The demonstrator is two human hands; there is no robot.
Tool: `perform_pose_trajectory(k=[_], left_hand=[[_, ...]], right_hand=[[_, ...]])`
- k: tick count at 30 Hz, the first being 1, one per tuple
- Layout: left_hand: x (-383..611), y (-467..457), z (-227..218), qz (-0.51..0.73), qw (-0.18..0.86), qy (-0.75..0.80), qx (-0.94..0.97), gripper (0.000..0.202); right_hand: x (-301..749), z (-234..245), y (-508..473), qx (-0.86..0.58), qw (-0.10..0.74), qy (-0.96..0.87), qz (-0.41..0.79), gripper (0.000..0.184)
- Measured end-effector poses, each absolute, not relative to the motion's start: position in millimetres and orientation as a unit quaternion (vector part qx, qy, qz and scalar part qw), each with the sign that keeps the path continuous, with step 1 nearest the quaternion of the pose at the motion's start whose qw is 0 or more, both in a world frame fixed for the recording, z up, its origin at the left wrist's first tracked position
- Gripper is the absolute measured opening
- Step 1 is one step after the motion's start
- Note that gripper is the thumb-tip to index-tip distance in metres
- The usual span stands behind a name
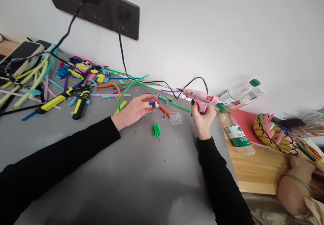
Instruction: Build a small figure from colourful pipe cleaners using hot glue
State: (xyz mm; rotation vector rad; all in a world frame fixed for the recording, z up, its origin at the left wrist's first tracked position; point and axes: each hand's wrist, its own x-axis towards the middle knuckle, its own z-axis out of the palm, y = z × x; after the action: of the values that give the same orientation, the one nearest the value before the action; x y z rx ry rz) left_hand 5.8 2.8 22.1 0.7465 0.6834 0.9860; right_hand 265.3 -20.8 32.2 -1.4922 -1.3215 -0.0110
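Between the fingertips of my left hand (135, 110) is a small purple pipe-cleaner flower (156, 104) with a yellow and white middle. My right hand (204, 122) is wrapped round the handle of a pink hot glue gun (196, 95), raised over the mat, its nozzle pointing left toward the flower but apart from it. Below the flower, a bundle of folded green pipe cleaner (156, 130) rests on the grey mat (141, 171). A small clear plastic piece (176, 118) lies between my hands, beside orange pipe cleaners (165, 111).
Yellow-and-black pliers (82, 101), loose pipe cleaners (37, 79) and finished fuzzy pieces (83, 66) crowd the left. Black cords hang from the wall sockets (111, 10). Plastic bottles (238, 135) and a yellow mesh basket (273, 135) stand right, near another person's arm (293, 184).
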Motion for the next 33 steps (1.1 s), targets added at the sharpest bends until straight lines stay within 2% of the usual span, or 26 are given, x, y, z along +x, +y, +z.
perform_pose_trajectory(k=[8,16,22,27,33], left_hand=[[5.9,3.5,14.6,0.445,0.763,0.317,0.345,0.027],[6.3,3.1,14.0,0.440,0.763,0.326,0.343,0.022],[7.0,2.5,14.1,0.437,0.765,0.330,0.339,0.021],[6.9,2.3,14.8,0.436,0.768,0.333,0.331,0.019],[6.6,1.2,15.0,0.432,0.767,0.333,0.337,0.018]], right_hand=[[263.4,34.6,-22.9,-0.658,0.480,-0.580,0.027,0.045],[261.7,36.4,-24.1,-0.606,0.477,-0.634,-0.052,0.024],[256.8,35.9,-27.3,-0.625,0.458,-0.632,-0.022,0.026],[256.6,31.1,-24.1,-0.660,0.408,-0.631,-0.013,0.020],[256.0,33.1,-26.0,-0.657,0.445,-0.606,-0.045,0.020]])
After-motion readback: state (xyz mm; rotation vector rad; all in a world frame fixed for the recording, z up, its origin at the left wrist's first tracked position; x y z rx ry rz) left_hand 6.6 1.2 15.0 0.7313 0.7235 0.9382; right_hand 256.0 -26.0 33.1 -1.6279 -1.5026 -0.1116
